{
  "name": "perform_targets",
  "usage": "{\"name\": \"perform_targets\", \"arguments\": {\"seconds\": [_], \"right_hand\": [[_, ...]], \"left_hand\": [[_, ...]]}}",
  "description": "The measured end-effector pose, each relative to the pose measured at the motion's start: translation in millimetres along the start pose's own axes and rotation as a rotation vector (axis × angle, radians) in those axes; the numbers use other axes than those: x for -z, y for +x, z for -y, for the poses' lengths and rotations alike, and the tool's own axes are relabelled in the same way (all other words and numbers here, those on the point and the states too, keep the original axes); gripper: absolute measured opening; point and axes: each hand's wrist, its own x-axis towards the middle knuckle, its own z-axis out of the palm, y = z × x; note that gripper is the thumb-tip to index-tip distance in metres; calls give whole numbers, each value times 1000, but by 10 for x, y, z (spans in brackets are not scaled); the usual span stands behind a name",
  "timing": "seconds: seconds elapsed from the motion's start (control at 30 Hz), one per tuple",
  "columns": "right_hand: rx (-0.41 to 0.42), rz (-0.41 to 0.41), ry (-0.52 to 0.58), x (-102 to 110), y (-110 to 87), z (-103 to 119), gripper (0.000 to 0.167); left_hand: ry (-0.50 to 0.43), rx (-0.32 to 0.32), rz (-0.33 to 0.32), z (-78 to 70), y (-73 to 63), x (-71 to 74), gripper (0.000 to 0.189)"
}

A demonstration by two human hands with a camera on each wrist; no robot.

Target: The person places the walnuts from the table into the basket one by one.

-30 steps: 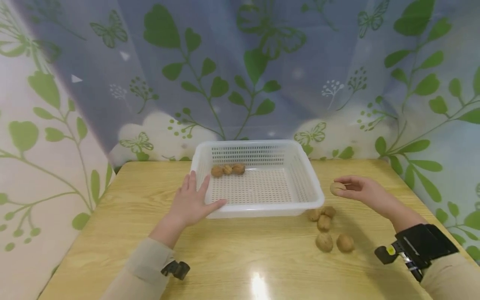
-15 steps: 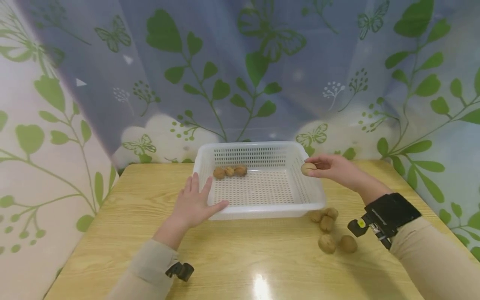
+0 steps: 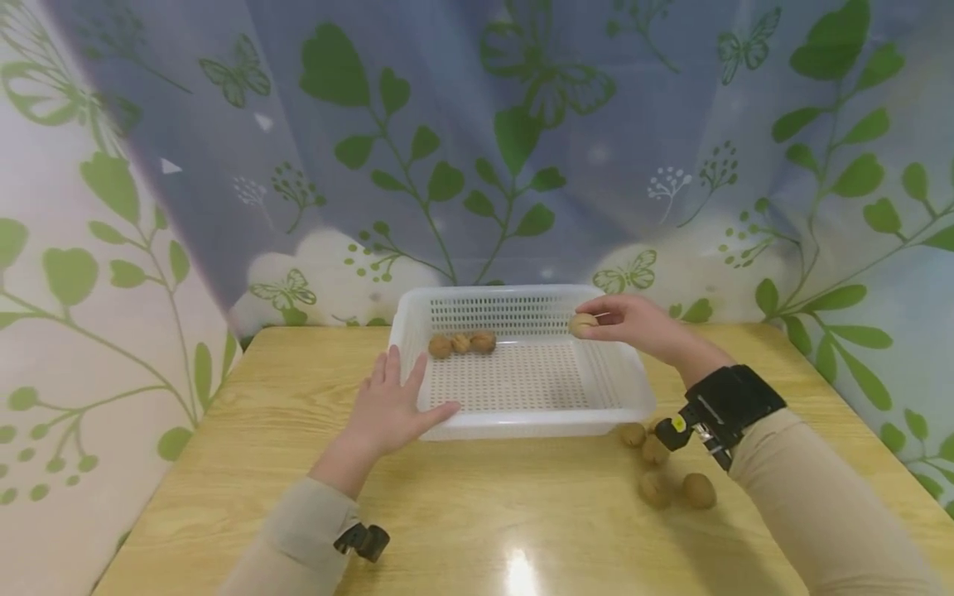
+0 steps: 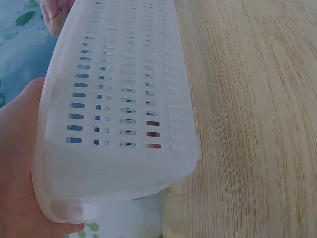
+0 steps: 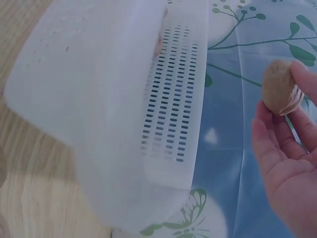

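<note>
A white plastic basket (image 3: 522,426) with slotted walls stands on the wooden table. Inside, a row of walnuts (image 3: 483,342) lies by its back left corner. My left hand (image 3: 387,411) rests on the basket's front left corner, fingers spread over the rim; the left wrist view shows this hand (image 4: 17,158) along the rim. Over the right side of the basket, my right hand (image 3: 633,327) pinches a walnut (image 3: 582,324) between thumb and fingertips. The right wrist view shows that walnut (image 5: 281,88) held above rim height.
Several loose walnuts (image 3: 699,491) lie on the table (image 3: 477,513) beside the basket's front right corner, some partly covered by the right wrist camera (image 3: 673,432). A patterned curtain (image 3: 447,165) hangs right behind the table's back edge.
My right hand has carried the walnut leftward and slightly up, from the table right of the basket to over its right side. The left hand has stayed on the corner.
</note>
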Motion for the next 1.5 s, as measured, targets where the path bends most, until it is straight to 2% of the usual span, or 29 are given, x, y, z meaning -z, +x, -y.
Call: {"name": "perform_targets", "arguments": {"seconds": [0.23,0.4,0.63,0.83,1.03,1.13,1.23,1.37,1.5], "right_hand": [[-18,21,-68,-17,127,55,54],[-7,35,-55,-24,298,67,52],[-50,26,-27,-69,584,31,58],[-23,4,32,-217,836,-12,51],[-46,2,68,-452,1048,-246,50],[-78,16,26,-554,1099,-406,50],[-73,27,-56,-622,1125,-493,49],[7,22,-170,-691,1175,-521,45],[33,13,-206,-749,1233,-534,42]], "left_hand": [[11,-4,-1,9,9,-36,97],[17,-2,-8,10,7,-19,96],[7,-2,-6,-1,2,14,95],[2,5,-13,21,10,-15,98],[3,3,-18,0,0,-49,98],[3,-1,-6,-23,-13,-75,97],[0,-2,-3,-34,-19,-87,96],[9,2,-25,-24,-8,-65,95],[8,7,-17,-25,-7,-9,94]]}}
